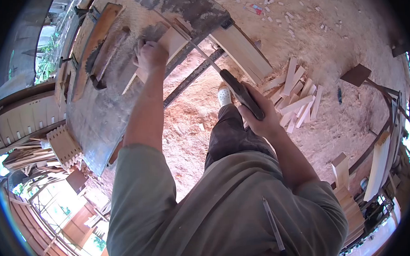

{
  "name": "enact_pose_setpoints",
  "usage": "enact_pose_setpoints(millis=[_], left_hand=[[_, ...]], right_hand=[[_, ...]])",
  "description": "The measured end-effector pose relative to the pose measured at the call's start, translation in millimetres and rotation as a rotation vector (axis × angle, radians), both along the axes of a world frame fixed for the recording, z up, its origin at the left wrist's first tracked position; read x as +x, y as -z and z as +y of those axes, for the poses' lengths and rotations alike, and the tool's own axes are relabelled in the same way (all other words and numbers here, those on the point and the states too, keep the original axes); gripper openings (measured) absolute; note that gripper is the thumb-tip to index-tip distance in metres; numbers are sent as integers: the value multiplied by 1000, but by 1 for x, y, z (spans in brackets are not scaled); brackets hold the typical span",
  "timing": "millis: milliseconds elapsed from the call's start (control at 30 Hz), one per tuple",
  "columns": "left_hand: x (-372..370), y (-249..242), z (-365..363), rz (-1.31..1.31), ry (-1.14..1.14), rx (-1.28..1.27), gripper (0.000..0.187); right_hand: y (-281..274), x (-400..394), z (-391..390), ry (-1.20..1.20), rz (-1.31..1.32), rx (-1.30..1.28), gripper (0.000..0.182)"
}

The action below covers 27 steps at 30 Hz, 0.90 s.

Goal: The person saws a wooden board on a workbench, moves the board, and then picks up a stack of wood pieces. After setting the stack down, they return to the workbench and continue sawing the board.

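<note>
My right hand (pixel 261 111) is wrapped round the dark handle of a handsaw (pixel 242 95). Its narrow blade runs up and left, overlapping the end of a pale wooden board (pixel 173 41) at the edge of the workbench (pixel 101 112). With curled fingers, my left hand (pixel 151 56) grips and presses that board against the bench top. Part of the board is hidden under my left hand and forearm.
On the bench's far side lie a long curved piece of wood (pixel 96 48) and a dark tool (pixel 106 63). Sawdust covers the floor. A heap of cut wood strips (pixel 299 96) lies right of my legs, and a plank (pixel 243 51) juts from the bench.
</note>
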State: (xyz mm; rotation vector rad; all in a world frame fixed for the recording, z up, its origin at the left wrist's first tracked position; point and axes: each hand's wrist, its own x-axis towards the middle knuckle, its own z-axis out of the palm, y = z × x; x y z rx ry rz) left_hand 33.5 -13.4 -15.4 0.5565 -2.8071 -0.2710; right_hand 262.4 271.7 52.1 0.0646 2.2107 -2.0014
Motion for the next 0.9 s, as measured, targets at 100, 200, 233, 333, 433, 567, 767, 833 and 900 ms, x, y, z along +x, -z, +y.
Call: enact_pose_setpoints(millis=[100, 200, 233, 333, 433, 567, 767, 833, 900], left_hand=[[0, 1, 1, 16, 4, -32, 42], [0, 5, 2, 98, 9, -3, 42], [3, 6, 1, 90, 4, 5, 42], [0, 5, -1, 131, 35, -17, 41], [1, 1, 0, 86, 42, -20, 40], [5, 9, 3, 66, 179, 61, 42], [48, -32, 26, -255, 576, -15, 40], [51, -50, 19, -379, 612, -84, 46], [54, -70, 1, -661, 380, 139, 59]], right_hand=[[-13, 3, 8, -38, -111, -7, 58], [16, -20, -15, 39, 58, 56, 56], [20, -35, -26, 33, 50, 63, 56], [24, -76, -44, 44, 23, -55, 55], [28, -55, -30, 157, -10, -127, 55], [38, 26, 42, 235, -108, -122, 55], [4, 96, 97, 203, -142, -71, 59], [9, 105, 97, 191, -171, -80, 59], [20, 114, 95, 199, -151, -99, 59]])
